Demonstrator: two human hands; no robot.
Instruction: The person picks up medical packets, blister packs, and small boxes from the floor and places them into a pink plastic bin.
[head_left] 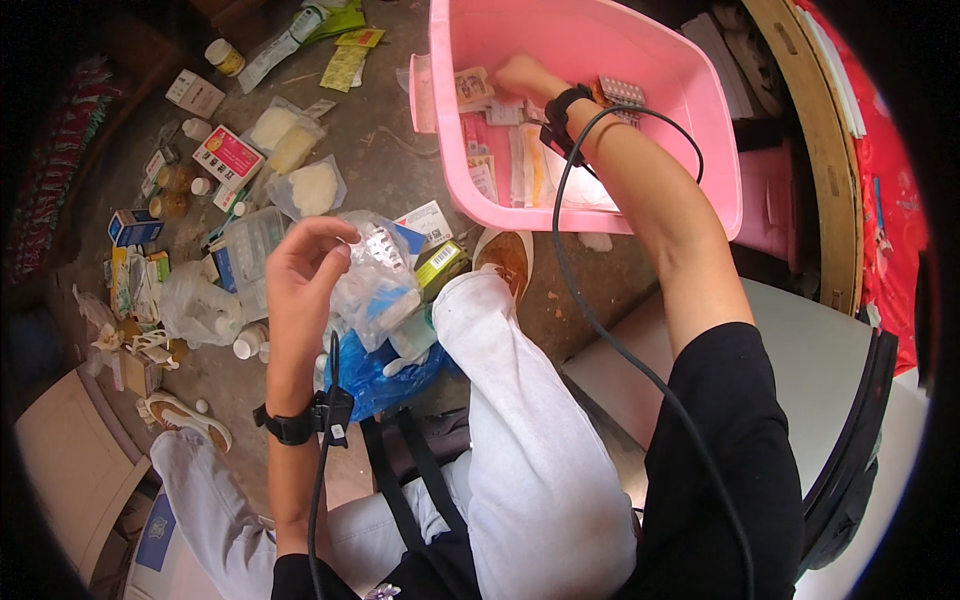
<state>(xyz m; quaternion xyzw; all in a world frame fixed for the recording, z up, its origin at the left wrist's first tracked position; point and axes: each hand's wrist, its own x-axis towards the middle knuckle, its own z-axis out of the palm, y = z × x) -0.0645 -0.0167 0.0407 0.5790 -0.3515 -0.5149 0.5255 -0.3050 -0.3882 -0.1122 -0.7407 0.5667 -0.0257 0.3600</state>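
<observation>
My left hand is raised over the litter of medicine things, its fingers loosely bent and the thumb slightly apart from them. Right beside its fingertips is a clear plastic bag with silver blister packs and blue pieces inside; I see no firm grip on it. My right hand reaches down inside a pink plastic tub. Its fingers point left and are mostly hidden by the hand itself. Near them lie small packets, and right of the wrist are blister packs of round tablets.
Medicine boxes, bottles, powder bags and a blue bag cover the floor at left. A yellow-green box lies by my shoe. Black cables run from both wrists. A wooden edge borders the right.
</observation>
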